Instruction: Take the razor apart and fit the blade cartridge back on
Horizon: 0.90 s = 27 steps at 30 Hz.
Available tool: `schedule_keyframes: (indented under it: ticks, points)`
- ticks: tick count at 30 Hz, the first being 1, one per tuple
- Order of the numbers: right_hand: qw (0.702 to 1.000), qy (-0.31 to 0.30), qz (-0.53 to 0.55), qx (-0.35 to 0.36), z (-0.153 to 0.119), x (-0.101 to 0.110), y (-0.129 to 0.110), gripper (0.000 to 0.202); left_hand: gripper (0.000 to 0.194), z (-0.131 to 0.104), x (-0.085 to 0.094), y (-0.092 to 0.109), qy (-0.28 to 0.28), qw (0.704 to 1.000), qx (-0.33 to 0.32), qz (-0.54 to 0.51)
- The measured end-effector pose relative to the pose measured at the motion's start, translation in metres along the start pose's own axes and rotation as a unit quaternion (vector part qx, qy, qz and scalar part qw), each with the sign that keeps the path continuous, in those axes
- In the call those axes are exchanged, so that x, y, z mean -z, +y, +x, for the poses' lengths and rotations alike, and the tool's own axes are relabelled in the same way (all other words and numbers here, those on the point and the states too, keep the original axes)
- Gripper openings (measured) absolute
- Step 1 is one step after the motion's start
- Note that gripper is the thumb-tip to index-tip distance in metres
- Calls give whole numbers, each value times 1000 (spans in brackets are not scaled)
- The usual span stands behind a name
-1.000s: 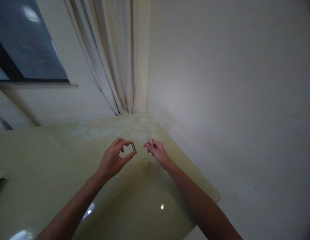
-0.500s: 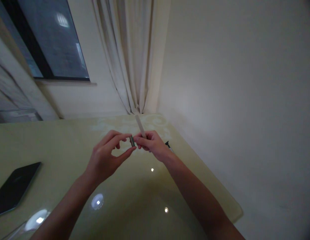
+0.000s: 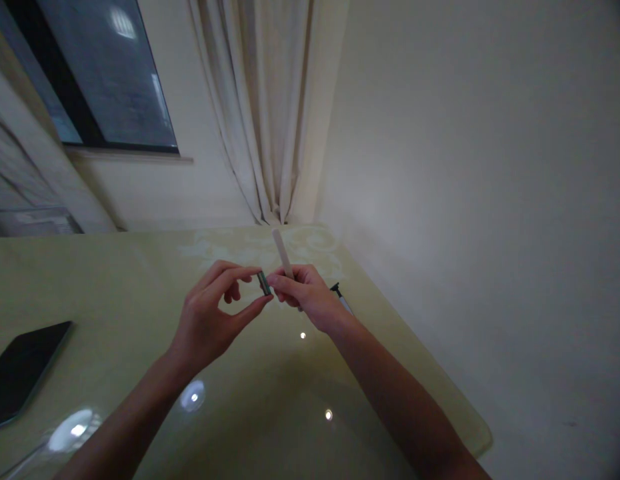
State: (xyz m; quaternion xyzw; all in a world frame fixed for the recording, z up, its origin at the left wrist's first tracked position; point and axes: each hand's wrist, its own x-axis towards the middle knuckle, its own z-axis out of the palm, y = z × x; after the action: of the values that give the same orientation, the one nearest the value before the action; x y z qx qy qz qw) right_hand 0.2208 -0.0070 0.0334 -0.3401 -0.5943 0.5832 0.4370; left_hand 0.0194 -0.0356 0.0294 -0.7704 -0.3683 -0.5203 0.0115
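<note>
My left hand (image 3: 210,319) pinches a small dark greenish piece (image 3: 264,283) between thumb and forefinger, held above the table. My right hand (image 3: 305,293) is closed around a slim pale stick (image 3: 282,251) that points up and away. The fingertips of both hands meet at the small piece. Both hands hover over the glossy yellow-green table (image 3: 115,287). What the small piece is I cannot tell in the dim light.
A dark flat phone (image 3: 21,370) lies at the left edge of the table. A thin pen-like object (image 3: 341,299) with a dark tip lies on the table behind my right wrist. A cream curtain (image 3: 263,107), a window (image 3: 90,73) and a plain wall (image 3: 465,167) stand behind and right.
My hands, apart one second ago, have come together so the fingertips meet at the small piece. The view has shifted, bringing the phone and pen-like object into sight.
</note>
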Motion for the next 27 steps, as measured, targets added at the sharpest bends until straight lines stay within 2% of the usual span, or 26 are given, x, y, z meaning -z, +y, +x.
schedule_keyframes:
  ticks: [6,10,13,16,20,23,27]
  points:
    - [1000,3,13,-13,1,-3,2,31,31,-3,-6,-2,39,999,38,2]
    - [1000,-3,-17,-15,4,4,2,28,36,-1,-4,-7,-10,997,46,-61]
    - [998,-20,-50,-12,5,9,1,26,21,1,-1,-10,-44,993,45,-99]
    - [998,-15,-56,-8,4,10,-1,24,10,3,2,-12,-45,993,38,-104]
    - [1000,-9,-7,-28,4,8,-3,32,7,1,2,-7,0,998,20,-64]
    - [998,-2,51,-28,4,5,-1,29,8,-2,1,-2,49,998,18,-18]
    - [997,10,82,-7,6,3,2,26,9,-4,-1,2,77,997,17,5]
